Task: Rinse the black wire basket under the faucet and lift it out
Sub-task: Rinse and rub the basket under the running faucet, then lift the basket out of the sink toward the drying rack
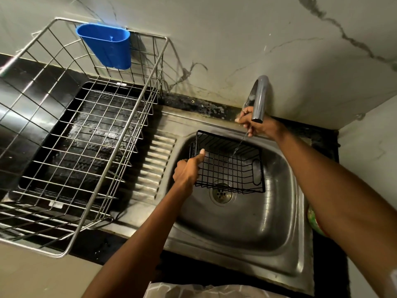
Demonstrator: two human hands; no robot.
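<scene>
The black wire basket (228,163) is held tilted inside the steel sink (247,222), above the drain (222,194). My left hand (188,168) grips its left rim, thumb up over the wire edge. A thin stream of water falls from the chrome faucet (257,100) into the basket. My right hand (255,123) reaches behind the spout with its fingers curled round something at the faucet's base, which the spout partly hides.
A large steel wire dish rack (86,130) stands on the black counter to the left, with a blue plastic cup holder (107,46) hung on its back rim. The ribbed drainboard (154,166) lies between rack and sink. A marble-patterned wall rises behind.
</scene>
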